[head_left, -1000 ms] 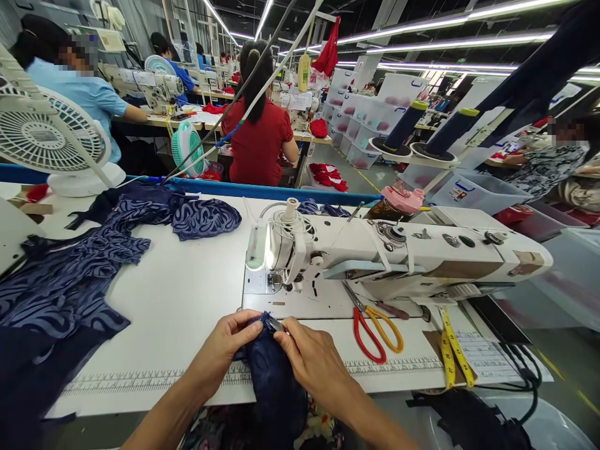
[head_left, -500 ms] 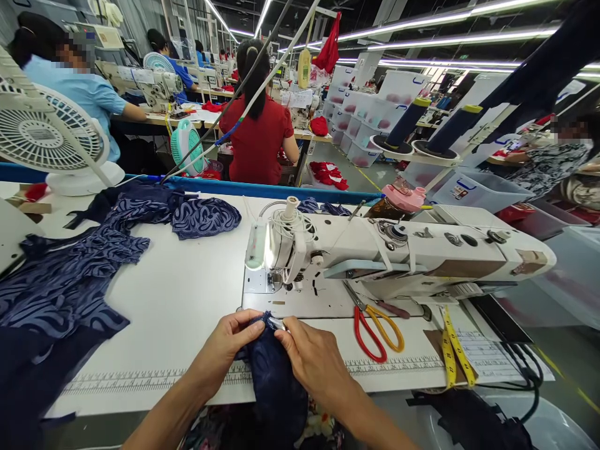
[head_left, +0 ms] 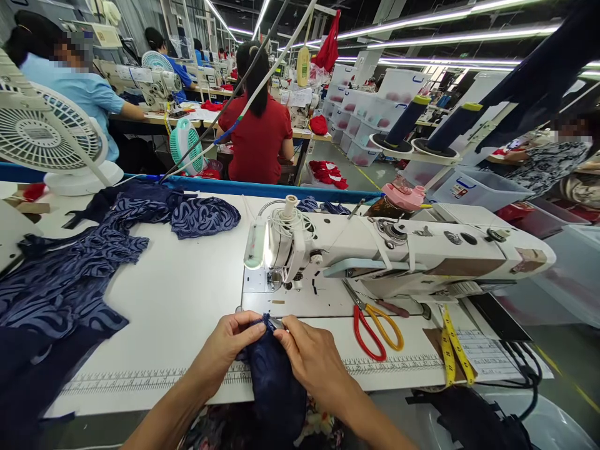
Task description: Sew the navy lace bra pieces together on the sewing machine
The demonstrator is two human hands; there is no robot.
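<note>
A dark navy piece of fabric (head_left: 277, 384) hangs over the table's front edge towards my lap. My left hand (head_left: 227, 345) pinches its gathered top edge between thumb and fingers. In my right hand (head_left: 315, 355) are what look like small metal thread snips (head_left: 276, 323), mostly covered by the fingers. Their tip touches the fabric edge beside my left fingertips. Just beyond both hands stands the white sewing machine (head_left: 360, 244), its needle area lit. Scissors with red and orange handles (head_left: 370, 325) lie on the table right of my right hand.
Patterned navy garments (head_left: 84, 269) cover the table's left side, with a small folded piece (head_left: 206, 217) behind. A yellow tape measure (head_left: 450, 350) drapes over the right front edge. A white fan (head_left: 47, 131) stands at the back left. Co-workers sit at machines beyond the blue table edge.
Almost nothing differs. Both hands keep hold at the same spot, and the metal tool's tip has tilted slightly against the fabric edge.
</note>
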